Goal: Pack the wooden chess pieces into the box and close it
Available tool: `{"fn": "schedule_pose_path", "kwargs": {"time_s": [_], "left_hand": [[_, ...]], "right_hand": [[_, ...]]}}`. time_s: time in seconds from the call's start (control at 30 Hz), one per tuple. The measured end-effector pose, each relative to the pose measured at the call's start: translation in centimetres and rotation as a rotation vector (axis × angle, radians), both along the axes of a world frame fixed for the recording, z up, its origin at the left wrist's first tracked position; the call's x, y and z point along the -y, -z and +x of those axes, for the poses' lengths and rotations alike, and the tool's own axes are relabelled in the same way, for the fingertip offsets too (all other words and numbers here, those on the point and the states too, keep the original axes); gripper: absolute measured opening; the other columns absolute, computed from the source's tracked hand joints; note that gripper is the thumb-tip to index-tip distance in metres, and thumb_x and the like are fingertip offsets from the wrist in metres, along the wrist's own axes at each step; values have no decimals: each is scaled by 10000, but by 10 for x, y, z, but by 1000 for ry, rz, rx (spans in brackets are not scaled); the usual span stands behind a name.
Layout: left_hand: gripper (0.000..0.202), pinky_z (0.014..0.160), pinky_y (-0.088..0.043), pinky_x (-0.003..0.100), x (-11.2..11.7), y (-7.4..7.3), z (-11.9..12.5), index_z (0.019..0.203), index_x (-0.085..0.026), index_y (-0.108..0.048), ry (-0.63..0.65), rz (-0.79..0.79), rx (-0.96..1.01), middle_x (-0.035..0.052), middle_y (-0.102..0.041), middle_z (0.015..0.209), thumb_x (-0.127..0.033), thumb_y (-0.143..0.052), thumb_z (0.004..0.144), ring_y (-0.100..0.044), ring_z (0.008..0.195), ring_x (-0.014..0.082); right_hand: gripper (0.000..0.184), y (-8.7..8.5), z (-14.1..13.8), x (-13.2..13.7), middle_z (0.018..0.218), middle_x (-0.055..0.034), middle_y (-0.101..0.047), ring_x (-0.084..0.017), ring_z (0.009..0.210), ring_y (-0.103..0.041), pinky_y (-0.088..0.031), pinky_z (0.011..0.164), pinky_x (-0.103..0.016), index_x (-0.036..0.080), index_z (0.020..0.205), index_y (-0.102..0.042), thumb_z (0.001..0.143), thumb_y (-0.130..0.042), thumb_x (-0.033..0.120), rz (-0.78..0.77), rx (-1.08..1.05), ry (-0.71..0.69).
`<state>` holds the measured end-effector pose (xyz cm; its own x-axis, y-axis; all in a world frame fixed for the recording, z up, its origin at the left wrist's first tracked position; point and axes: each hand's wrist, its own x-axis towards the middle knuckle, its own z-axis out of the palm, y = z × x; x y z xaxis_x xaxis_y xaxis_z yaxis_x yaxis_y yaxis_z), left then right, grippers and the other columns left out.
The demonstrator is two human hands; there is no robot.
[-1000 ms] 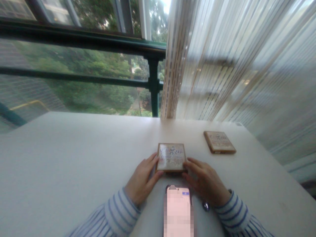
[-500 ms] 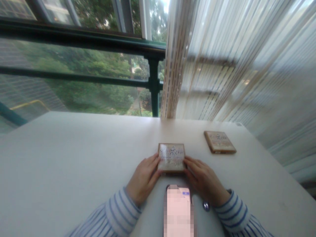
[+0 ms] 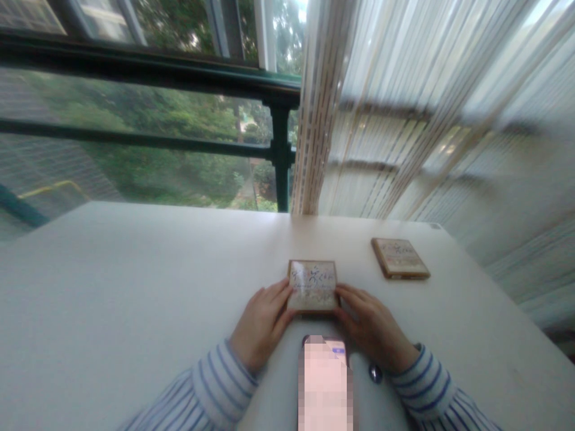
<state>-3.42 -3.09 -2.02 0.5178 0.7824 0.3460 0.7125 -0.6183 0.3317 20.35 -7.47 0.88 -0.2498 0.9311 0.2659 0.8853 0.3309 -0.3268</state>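
A flat, nearly square box [image 3: 313,287] with brown edges and dark brush-like writing on its pale cover lies in front of me. My left hand [image 3: 265,323] grips its left side, fingertips along the edge and thumb at the near corner. On the opposite side, my right hand [image 3: 372,326] holds the right edge in the same way. Whether the box touches the table or is slightly raised, I cannot tell. A similar box [image 3: 401,258] lies farther off to the right, apart from both hands.
Below the held box is a phone [image 3: 339,350], mostly covered by a blurred patch. A small shiny dark round object [image 3: 375,374] sits beside my right wrist. The white table [image 3: 135,287] reaches a green railing [image 3: 281,149] and a string curtain [image 3: 314,120].
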Motion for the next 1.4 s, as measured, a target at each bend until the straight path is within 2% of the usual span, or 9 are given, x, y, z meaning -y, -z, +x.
{"fn": "schedule_pose_path", "kwargs": {"time_s": [0.2, 0.37, 0.43, 0.57, 0.63, 0.83, 1.07, 1.2, 1.4], "left_hand": [[385, 946, -384, 434, 1, -11, 1, 1183, -203, -487, -13, -3, -15, 90, -484, 1261, -349, -418, 834, -459, 1133, 227], [309, 923, -396, 420, -7, -27, 10, 1053, -194, -572, -17, 32, -20, 89, -569, 1125, -333, -409, 830, -516, 1041, 222], [340, 954, -370, 417, -13, -29, 15, 1085, -178, -551, -25, 43, -13, 101, -526, 1190, -348, -429, 818, -483, 1087, 229], [537, 1012, -300, 421, -25, -22, 21, 1229, -115, -429, -3, 12, -21, 146, -400, 1319, -410, -477, 783, -365, 1207, 254], [559, 1017, -282, 442, -30, -18, 21, 1243, -119, -414, -3, -10, -14, 144, -389, 1330, -440, -459, 788, -340, 1227, 258], [579, 1013, -267, 464, -31, -12, 19, 1258, -146, -403, -4, -32, -15, 134, -369, 1346, -480, -438, 786, -323, 1236, 259], [568, 990, -291, 463, -30, -12, 20, 1247, -175, -418, -17, -8, -6, 125, -398, 1325, -492, -450, 777, -369, 1201, 258], [555, 985, -295, 458, -30, -11, 20, 1243, -179, -421, -20, -4, 0, 123, -404, 1321, -486, -447, 781, -377, 1196, 253], [561, 992, -273, 467, -29, -11, 21, 1253, -199, -411, -37, -39, -16, 112, -372, 1346, -509, -424, 785, -359, 1209, 256]], "right_hand": [[345, 1, 0, -1, 1196, -57, -542, -200, 1034, -531, -441, 893, -360, 215, 1152, -518, 823, -479, 309, 0, -16, -5], [335, -2, -1, -1, 1179, -66, -553, -199, 1022, -540, -451, 876, -352, 216, 1137, -530, 816, -489, 301, 21, -28, -9], [330, -3, -1, -1, 1174, -65, -557, -199, 1017, -543, -451, 873, -350, 215, 1133, -532, 815, -490, 294, 24, -24, -9], [322, -4, -2, -2, 1162, -72, -564, -197, 1001, -554, -459, 859, -345, 212, 1123, -538, 814, -488, 290, 44, -18, -24], [318, -4, -2, -1, 1157, -75, -566, -197, 997, -555, -460, 857, -343, 210, 1117, -542, 814, -487, 289, 51, -12, -26], [338, -3, 3, -4, 1175, -73, -551, -200, 1029, -530, -442, 882, -357, 209, 1131, -533, 805, -499, 294, 65, -20, -19], [377, -7, 1, -43, 1268, -94, -475, -204, 1150, -435, -395, 921, -395, 194, 1216, -465, 848, -413, 256, 85, 16, -65], [369, -1, -3, -59, 1273, -97, -471, -189, 1166, -419, -370, 941, -375, 179, 1209, -471, 860, -384, 264, 34, 90, -96], [391, 9, -1, -59, 1298, -86, -447, -184, 1178, -408, -345, 953, -375, 188, 1245, -433, 876, -348, 287, 44, 110, -82]]}}
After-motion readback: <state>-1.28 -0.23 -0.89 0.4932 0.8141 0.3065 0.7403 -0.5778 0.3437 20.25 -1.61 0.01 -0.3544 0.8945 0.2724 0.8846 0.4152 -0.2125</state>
